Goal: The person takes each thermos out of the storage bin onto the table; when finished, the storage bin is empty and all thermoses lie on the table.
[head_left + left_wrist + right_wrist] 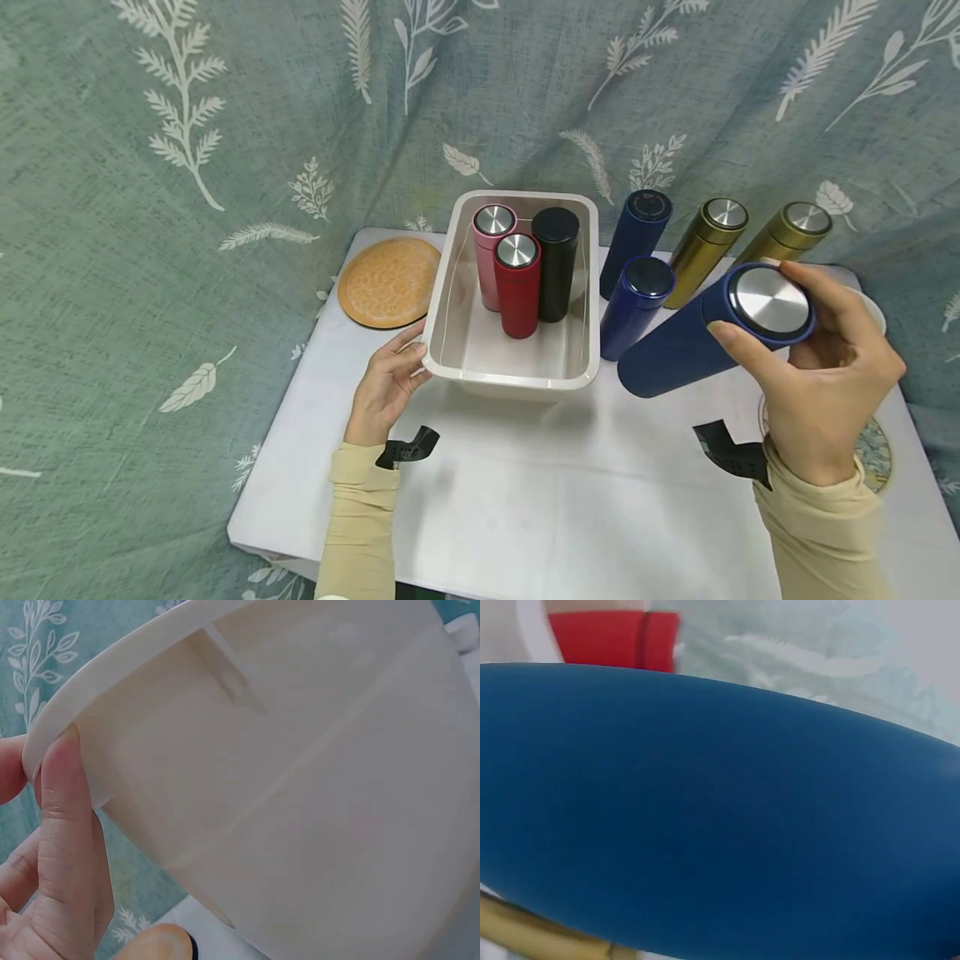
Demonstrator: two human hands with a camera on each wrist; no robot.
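A white plastic bin [510, 382] stands on the table with a pink thermos [487, 267], a red thermos [519, 292] and a black thermos [556, 271] upright inside. My left hand [386, 387] pinches its rim at the front left corner; in the left wrist view the thumb and fingers [64, 817] lie either side of the rim. To the bin's right, my right hand [840, 367] grips a blue thermos [678, 350] around its silver-topped lid. That thermos is held tilted, its base toward the bin. Its blue body [720, 810] fills most of the right wrist view.
Right of the bin stand a dark blue thermos [636, 242], a bright blue thermos [636, 312] and two gold thermoses [705, 246]. An orange round mat [390, 283] lies left of the bin. Behind the right wrist is a patterned round mat [873, 450]. A curtain [262, 125] hangs behind.
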